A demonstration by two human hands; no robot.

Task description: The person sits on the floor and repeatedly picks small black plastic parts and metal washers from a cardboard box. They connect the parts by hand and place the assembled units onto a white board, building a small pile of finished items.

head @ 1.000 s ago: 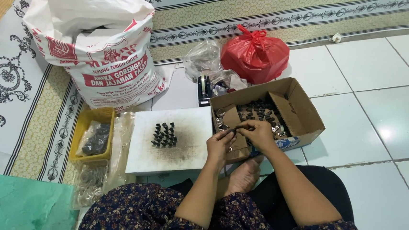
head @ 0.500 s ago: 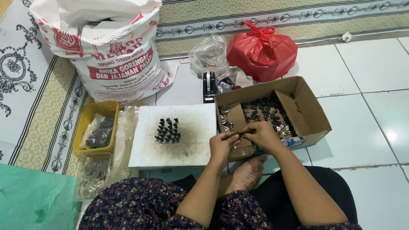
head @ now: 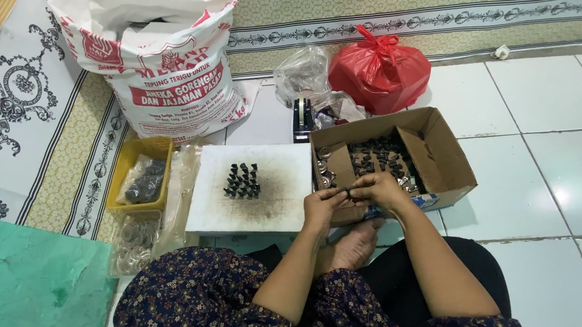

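Over box edge | hands [head: 349, 199] pinch small dark part [head: 347, 193] | cardboard box [head: 441, 156] beneath

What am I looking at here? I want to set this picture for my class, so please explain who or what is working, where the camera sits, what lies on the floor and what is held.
No machine is at work: these are a person's two bare hands. The camera is worn on that person's head and looks down, so you see their forearms, lap and the floor in front of them.

The left hand and right hand meet at the near edge of a cardboard box and pinch a small dark part between them; it is too small to identify. The box holds many small dark and silvery pieces.

Left of the box lies a white board with a cluster of small black pieces standing on it. Further left is a yellow tray. Behind stand a big white printed sack, a red plastic bag and a tape dispenser.
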